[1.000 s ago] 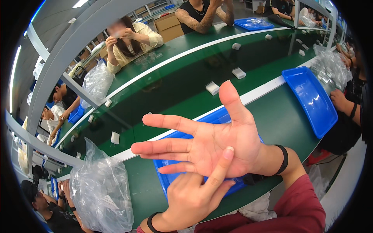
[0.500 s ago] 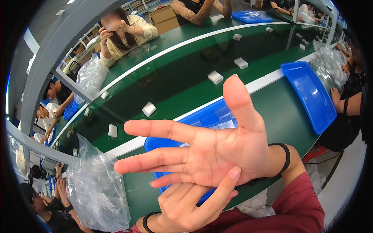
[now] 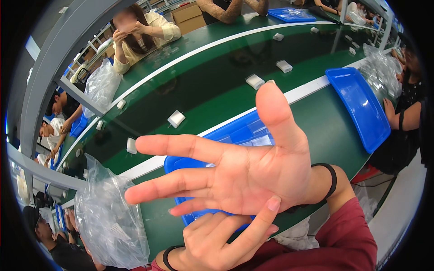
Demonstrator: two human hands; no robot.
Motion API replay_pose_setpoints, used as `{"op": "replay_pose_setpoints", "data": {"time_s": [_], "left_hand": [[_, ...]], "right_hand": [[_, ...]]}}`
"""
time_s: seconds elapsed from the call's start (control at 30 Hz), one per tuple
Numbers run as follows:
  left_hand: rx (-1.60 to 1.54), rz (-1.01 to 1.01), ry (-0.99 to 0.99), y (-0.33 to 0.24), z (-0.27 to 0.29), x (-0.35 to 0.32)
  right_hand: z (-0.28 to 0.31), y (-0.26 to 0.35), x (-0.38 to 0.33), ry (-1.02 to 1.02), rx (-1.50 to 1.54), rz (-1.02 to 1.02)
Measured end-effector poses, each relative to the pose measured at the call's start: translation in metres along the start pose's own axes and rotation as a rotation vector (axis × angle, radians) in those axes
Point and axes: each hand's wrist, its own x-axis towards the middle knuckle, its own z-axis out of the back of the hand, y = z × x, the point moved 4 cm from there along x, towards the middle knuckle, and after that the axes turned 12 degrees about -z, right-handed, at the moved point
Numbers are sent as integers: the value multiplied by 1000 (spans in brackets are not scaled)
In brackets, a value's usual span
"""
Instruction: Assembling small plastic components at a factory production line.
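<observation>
My right hand (image 3: pixel 257 176) is held up at the centre, palm toward me, thumb raised and fingers spread to the left, with nothing in it. My left hand (image 3: pixel 217 237) is just below it. Its index fingertip touches the heel of the right palm, while the other fingers curl in with their tips partly hidden; no object shows in them. Each wrist wears a black band. Behind the right hand, partly covered, a blue tray (image 3: pixel 178 165) holds clear plastic pieces (image 3: pixel 260 139).
Small white blocks (image 3: pixel 176 119) lie spaced along the green belt (image 3: pixel 217 101). A clear plastic bag (image 3: pixel 113 221) stands on the left. At right lies another blue tray (image 3: pixel 359 110), near clear bags (image 3: pixel 379 67) and a co-worker's arm (image 3: pixel 409 119). A grey metal frame (image 3: pixel 43 81) rises at left.
The white blocks on the belt have shifted slightly to the right past the trays. My right hand has drifted a little left; the left index finger still rests on the palm.
</observation>
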Motion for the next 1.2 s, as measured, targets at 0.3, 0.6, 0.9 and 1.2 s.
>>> {"op": "replay_pose_setpoints", "data": {"time_s": [0.3, 0.6, 0.9, 1.2], "left_hand": [[24, -15, 73, -1, 3, -1], [159, 29, 26, 0, -1, -11], [141, -163, -134, 0, 1, -8], [-25, -206, -24, -16, -1, -6]], "right_hand": [[-2, 0, 0, 10, -22, 21], [-3, 7, -2, 62, -55, 51], [0, 4, 1, 41, -75, 46], [-5, 8, 0, 4, -66, 72]]}}
